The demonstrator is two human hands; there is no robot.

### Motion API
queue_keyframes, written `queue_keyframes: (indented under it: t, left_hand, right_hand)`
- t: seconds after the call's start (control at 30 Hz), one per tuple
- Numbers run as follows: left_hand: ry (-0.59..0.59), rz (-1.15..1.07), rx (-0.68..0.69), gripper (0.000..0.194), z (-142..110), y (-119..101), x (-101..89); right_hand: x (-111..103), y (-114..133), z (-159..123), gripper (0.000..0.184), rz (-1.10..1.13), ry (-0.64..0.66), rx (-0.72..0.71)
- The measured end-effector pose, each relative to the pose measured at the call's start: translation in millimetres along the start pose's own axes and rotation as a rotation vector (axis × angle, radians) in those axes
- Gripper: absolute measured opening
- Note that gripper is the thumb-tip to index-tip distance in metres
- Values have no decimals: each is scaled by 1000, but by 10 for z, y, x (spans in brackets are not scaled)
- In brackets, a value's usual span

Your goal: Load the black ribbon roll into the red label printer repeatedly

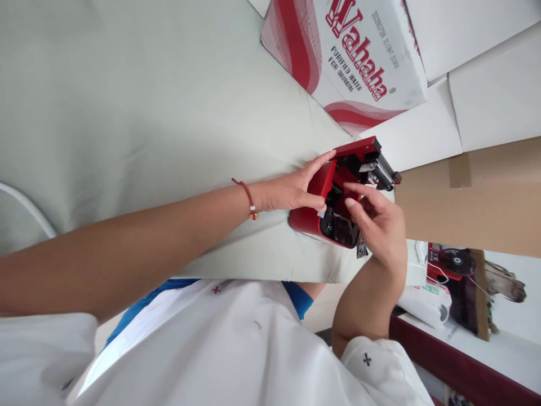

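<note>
A red device (302, 221) with a hinged lid raised stands near the table edge; its dark inside shows, and it looks like a small printer. My left hand (296, 189) grips its near side, thumb and fingers spread along the rim. My right hand (378, 220) reaches over the opening. Its index finger points inward, the thumb is apart from it, and the other fingers curl. Nothing shows between thumb and index finger. The lid (359, 148) carries a black and grey mechanism (382, 172). Part of the interior is hidden behind my right fingers.
A red and white water carton (359, 62) lies beyond the device, with white boxes (494, 84) and a brown cardboard surface (473, 197) at the right. A pale cloth (127, 113) covers the table. A white cable (29, 206) curves at the left edge.
</note>
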State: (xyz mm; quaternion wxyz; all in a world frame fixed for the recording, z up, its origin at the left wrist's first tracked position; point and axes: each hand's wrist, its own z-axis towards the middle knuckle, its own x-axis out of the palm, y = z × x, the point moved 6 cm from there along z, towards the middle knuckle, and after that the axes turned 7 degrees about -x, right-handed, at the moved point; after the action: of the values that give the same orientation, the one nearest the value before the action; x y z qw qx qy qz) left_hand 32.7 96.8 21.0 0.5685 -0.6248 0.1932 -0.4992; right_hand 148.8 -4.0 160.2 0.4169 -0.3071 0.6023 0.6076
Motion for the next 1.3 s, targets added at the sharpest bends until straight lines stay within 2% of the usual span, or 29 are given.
queue_keyframes:
  t: [0.03,0.13,0.17,0.2,0.27,0.33,0.43,0.6,0.7,0.8,0.93,1.03,1.2,1.3]
  left_hand:
    - [-14,4,18,125,8,21,-10]
    - [-36,2,37,129,27,87,-29]
    - [-30,-5,32,130,31,103,-29]
    - [-22,-12,25,131,33,115,-29]
    - [-5,-22,12,134,34,124,-30]
    - [10,-27,8,137,33,125,-30]
    - [20,-35,12,140,32,132,-31]
    - [25,-29,23,140,13,93,-31]
    - [44,-1,23,137,-18,-12,-24]
    - [43,58,27,124,-55,-149,-28]
    - [81,139,15,100,-76,-223,-17]
    - [104,130,28,95,-75,-199,-19]
    - [93,114,4,103,-77,-138,-40]
    - [52,127,-7,120,-83,-127,-58]
  right_hand:
    - [-77,10,-85,26,18,-112,-7]
    - [-340,-53,-258,23,-7,-557,-82]
    - [-403,-103,-269,26,-44,-669,-115]
    - [-442,-164,-245,30,-87,-730,-142]
    - [-450,-302,-106,42,-164,-690,-167]
    - [-394,-400,49,49,-198,-556,-179]
    - [-295,-373,126,48,-195,-444,-202]
    - [-255,-172,-142,44,-167,-509,-145]
    - [-162,-119,-343,35,-179,-407,-139]
    - [-51,-136,-510,29,-114,-302,-144]
    - [40,-205,-635,31,-52,-233,-94]
    - [76,-220,-670,34,-55,-196,-80]
    - [124,-208,-671,36,-61,-179,-109]
    - [141,-238,-675,32,-36,-262,-116]
